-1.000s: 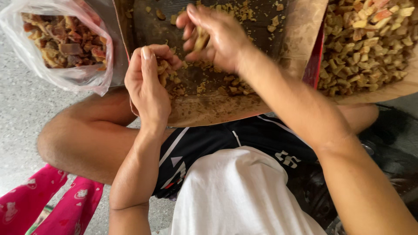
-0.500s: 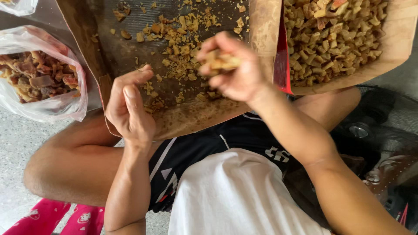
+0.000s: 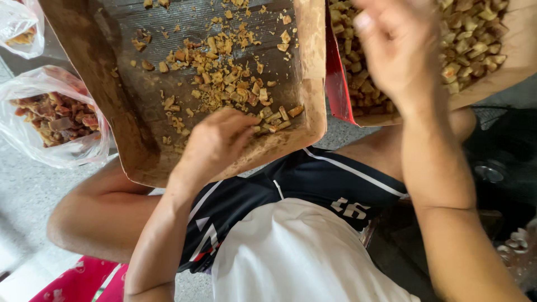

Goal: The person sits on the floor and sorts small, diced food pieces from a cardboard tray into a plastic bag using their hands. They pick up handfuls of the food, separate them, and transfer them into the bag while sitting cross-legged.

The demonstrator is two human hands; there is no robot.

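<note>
Since a moment ago, the right hand has swung, blurred and loosely spread, over the heaped cardboard tray. Left hand curls into small tan chopped pieces in the brown cardboard tray; whether it pinches any, I cannot tell. They look light, dry, crumbly—best scooped gently.

The cardboard tray is the landmark. Its far half is mostly bare, with room to pass above the scattered chopped pieces; its raised walls block entry from the sides. The left hand fills the near edge. Just right of the tray, a red edge and a heaped second tray close that side, the right hand above it. Left of the tray, a filled plastic bag crowds the floor.
</note>
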